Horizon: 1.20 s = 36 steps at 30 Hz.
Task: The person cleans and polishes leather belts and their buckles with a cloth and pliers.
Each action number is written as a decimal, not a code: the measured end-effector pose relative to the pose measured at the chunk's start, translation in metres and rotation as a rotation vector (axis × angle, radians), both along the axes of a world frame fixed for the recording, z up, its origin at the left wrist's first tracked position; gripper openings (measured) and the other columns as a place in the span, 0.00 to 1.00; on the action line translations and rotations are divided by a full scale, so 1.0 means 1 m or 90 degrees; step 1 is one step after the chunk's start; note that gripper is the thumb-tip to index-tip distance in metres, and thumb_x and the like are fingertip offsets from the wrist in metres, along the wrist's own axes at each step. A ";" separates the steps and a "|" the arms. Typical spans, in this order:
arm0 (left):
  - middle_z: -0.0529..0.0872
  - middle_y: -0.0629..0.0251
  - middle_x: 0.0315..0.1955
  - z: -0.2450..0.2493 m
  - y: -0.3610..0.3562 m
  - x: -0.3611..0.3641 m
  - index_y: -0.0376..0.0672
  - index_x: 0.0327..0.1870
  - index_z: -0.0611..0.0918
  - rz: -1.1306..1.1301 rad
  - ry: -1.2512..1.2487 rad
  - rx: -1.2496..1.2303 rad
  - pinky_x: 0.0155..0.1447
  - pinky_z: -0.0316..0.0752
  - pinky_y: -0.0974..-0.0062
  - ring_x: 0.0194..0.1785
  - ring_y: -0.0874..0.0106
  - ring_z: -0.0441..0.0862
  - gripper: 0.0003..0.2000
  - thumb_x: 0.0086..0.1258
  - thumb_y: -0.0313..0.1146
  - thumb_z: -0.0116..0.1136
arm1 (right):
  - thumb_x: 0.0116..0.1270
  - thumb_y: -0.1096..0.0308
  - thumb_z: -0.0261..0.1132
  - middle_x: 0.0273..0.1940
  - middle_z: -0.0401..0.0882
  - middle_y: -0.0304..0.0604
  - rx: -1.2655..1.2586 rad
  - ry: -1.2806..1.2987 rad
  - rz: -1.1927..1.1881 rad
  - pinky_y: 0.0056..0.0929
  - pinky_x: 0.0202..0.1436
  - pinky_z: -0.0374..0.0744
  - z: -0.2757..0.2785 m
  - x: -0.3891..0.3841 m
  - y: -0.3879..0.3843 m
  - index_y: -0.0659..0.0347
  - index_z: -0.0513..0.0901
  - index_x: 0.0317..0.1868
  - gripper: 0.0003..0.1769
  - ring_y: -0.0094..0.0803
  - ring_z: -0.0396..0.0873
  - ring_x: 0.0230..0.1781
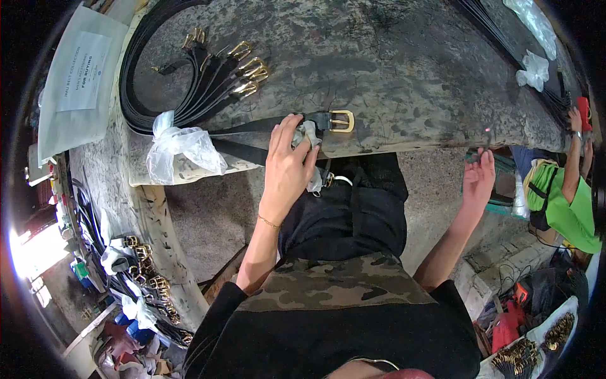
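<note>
A black belt (323, 120) with a gold buckle (342, 121) lies along the front edge of the work table (391, 82). My left hand (287, 161) rests over its strap just left of the buckle. Those fingers are closed round a crumpled whitish rag (307, 134), part of which hangs below the table edge. Off to the right, at the table's edge, my right hand (478, 180) has its fingertips pinched together. Something small and dark shows at them, too little to name.
Bundled black belts (218, 82) with gold buckles lie at the table's left, tied with clear plastic (180, 151). A printed plastic bag (79, 82) stands beyond. More belts (148, 278) hang at left. A person in a green shirt (571, 208) works at right.
</note>
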State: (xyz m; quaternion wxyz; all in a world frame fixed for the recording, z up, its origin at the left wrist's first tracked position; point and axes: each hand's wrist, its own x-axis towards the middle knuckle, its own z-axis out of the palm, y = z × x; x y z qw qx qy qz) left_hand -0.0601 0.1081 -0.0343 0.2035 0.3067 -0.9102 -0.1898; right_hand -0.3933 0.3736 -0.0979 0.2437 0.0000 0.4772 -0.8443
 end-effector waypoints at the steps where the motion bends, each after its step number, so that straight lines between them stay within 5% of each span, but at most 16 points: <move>1: 0.76 0.48 0.62 0.000 0.000 0.000 0.30 0.38 0.84 -0.002 0.001 0.000 0.69 0.69 0.54 0.67 0.47 0.72 0.07 0.61 0.24 0.67 | 0.68 0.73 0.70 0.43 0.87 0.42 0.143 0.007 0.000 0.19 0.27 0.72 -0.003 -0.002 -0.004 0.62 0.83 0.46 0.09 0.18 0.71 0.23; 2: 0.76 0.48 0.62 -0.001 0.000 0.000 0.31 0.38 0.85 0.001 0.009 0.009 0.68 0.69 0.54 0.67 0.47 0.72 0.08 0.61 0.24 0.67 | 0.69 0.73 0.70 0.42 0.87 0.41 0.286 0.014 0.000 0.19 0.25 0.69 -0.005 -0.003 -0.005 0.62 0.83 0.46 0.08 0.17 0.68 0.21; 5: 0.76 0.48 0.61 -0.001 -0.002 -0.002 0.31 0.39 0.85 0.002 0.018 0.013 0.67 0.70 0.54 0.66 0.47 0.72 0.08 0.61 0.24 0.67 | 0.68 0.74 0.69 0.40 0.86 0.41 0.191 -0.045 0.039 0.18 0.23 0.65 -0.003 -0.005 -0.002 0.63 0.83 0.45 0.07 0.17 0.65 0.21; 9: 0.76 0.49 0.61 -0.002 0.000 0.000 0.32 0.40 0.85 0.008 0.013 0.015 0.67 0.70 0.55 0.66 0.47 0.73 0.08 0.61 0.24 0.68 | 0.68 0.75 0.69 0.42 0.86 0.42 0.276 0.010 0.006 0.18 0.25 0.64 0.002 0.005 -0.010 0.64 0.83 0.47 0.08 0.16 0.65 0.22; 20: 0.77 0.49 0.61 -0.003 0.000 -0.001 0.31 0.37 0.84 0.013 0.025 0.024 0.67 0.70 0.55 0.66 0.48 0.73 0.07 0.61 0.25 0.68 | 0.69 0.78 0.65 0.54 0.84 0.44 0.133 0.005 0.025 0.19 0.38 0.74 0.052 0.007 -0.005 0.68 0.77 0.65 0.23 0.20 0.75 0.34; 27: 0.77 0.49 0.60 -0.002 -0.001 -0.001 0.31 0.36 0.84 0.010 0.034 0.021 0.67 0.71 0.55 0.65 0.47 0.73 0.07 0.61 0.24 0.68 | 0.70 0.73 0.68 0.50 0.85 0.42 0.212 0.108 -0.033 0.20 0.40 0.74 0.054 -0.011 0.003 0.68 0.79 0.63 0.22 0.20 0.76 0.38; 32: 0.78 0.48 0.60 -0.002 -0.002 -0.001 0.31 0.36 0.84 0.007 0.047 0.029 0.65 0.72 0.55 0.64 0.47 0.74 0.07 0.60 0.23 0.68 | 0.69 0.70 0.70 0.34 0.83 0.37 0.667 0.407 0.113 0.23 0.37 0.74 0.059 -0.047 0.001 0.71 0.84 0.55 0.17 0.19 0.76 0.35; 36: 0.78 0.48 0.59 -0.004 -0.002 -0.001 0.30 0.36 0.84 0.012 0.054 0.024 0.65 0.73 0.55 0.63 0.47 0.75 0.07 0.59 0.23 0.68 | 0.69 0.69 0.69 0.33 0.85 0.43 0.742 0.683 0.197 0.26 0.39 0.77 0.056 -0.073 -0.012 0.69 0.83 0.54 0.16 0.24 0.79 0.33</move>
